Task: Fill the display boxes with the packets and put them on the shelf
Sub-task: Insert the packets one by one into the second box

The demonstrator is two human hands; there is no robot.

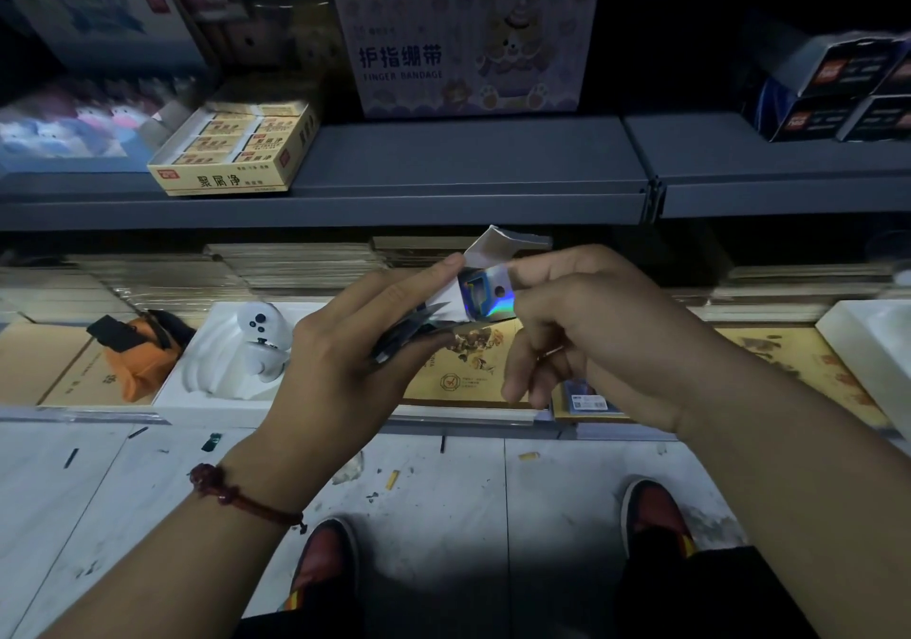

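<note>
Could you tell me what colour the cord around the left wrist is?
The cord is dark red, knotted, clearest in the head view.

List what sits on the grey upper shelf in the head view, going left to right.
Cartoon-figure display box → yellow eraser box → finger bandage box → stacked dark boxes. All stand on the grey shelf, above the hands.

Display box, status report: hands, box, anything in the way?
Left hand and right hand both grip the small holographic display box, flap open, held over the lower shelf. Grey shelf ahead has bare space. Nothing blocking.
</note>
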